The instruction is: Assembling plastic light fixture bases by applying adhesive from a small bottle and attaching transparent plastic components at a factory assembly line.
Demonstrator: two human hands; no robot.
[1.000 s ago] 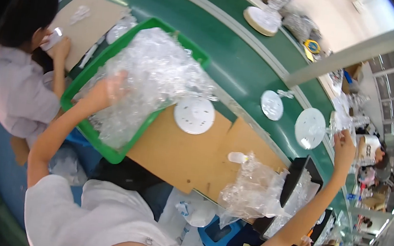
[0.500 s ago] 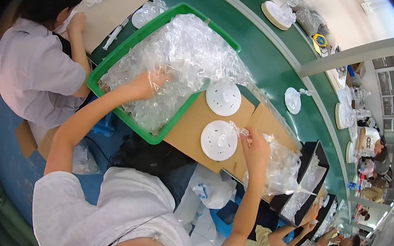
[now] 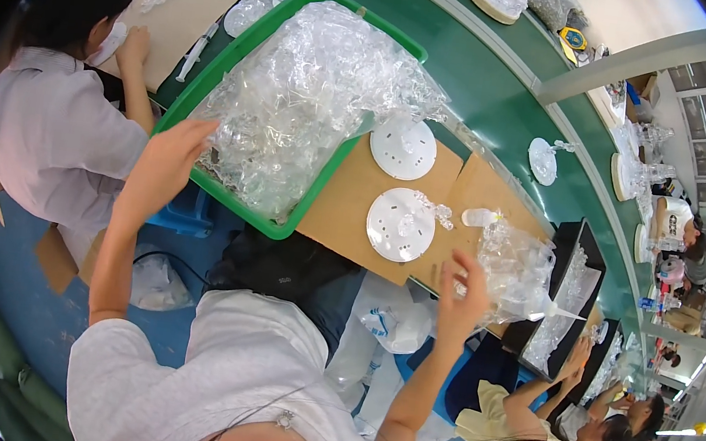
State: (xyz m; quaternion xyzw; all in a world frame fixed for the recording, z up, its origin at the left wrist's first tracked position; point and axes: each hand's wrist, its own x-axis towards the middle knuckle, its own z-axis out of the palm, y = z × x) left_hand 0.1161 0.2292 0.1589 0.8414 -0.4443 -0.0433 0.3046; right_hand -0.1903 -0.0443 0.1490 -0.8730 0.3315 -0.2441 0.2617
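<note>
A green bin (image 3: 277,227) heaped with clear plastic bags (image 3: 306,100) stands on the bench in front of me. My left hand (image 3: 168,161) hovers at the bin's near left edge, fingers apart, holding nothing. Two white perforated discs lie on the brown cardboard sheet (image 3: 345,211), one farther (image 3: 403,147) and one nearer (image 3: 401,224). My right hand (image 3: 460,295) is open at the cardboard's near edge, beside a crumpled pile of clear bags (image 3: 518,272) and just right of the nearer disc.
A person in a white shirt (image 3: 56,127) works at another cardboard sheet on my left. A green conveyor belt (image 3: 501,89) runs behind the bench with more white discs (image 3: 543,160) on it. Black trays (image 3: 578,288) and a person in yellow (image 3: 513,421) are at my right.
My left hand has drawn back out of the bags to the bin's near edge. My right hand has left the nearer white disc on the cardboard and pulled back toward me.
</note>
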